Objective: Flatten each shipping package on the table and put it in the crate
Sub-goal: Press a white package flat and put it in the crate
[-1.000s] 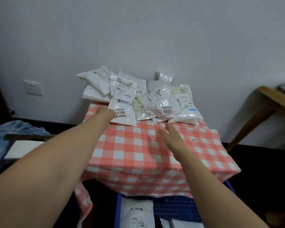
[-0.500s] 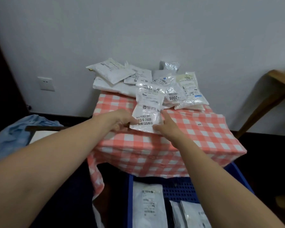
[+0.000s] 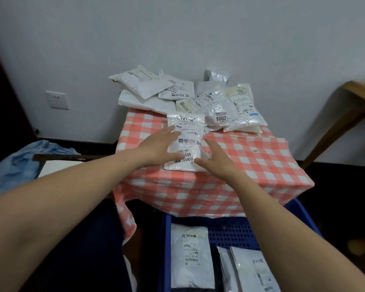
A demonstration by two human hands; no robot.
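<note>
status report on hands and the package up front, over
Left hand open, flat on front package. Right hand open at its near right corner. Package lies on table, not yet in crate. Nothing in the way; pile sits behind.

The white package (image 3: 185,142) no longer leans on the pile (image 3: 217,102) at the back of the table (image 3: 251,165); it now lies flat near the front edge. The left hand (image 3: 156,146), which gripped it 0.5 seconds ago, now spreads straight fingers on its left side. The right hand (image 3: 215,159) presses flat at its lower right corner. More of the blue crate (image 3: 236,232) shows below.
</note>
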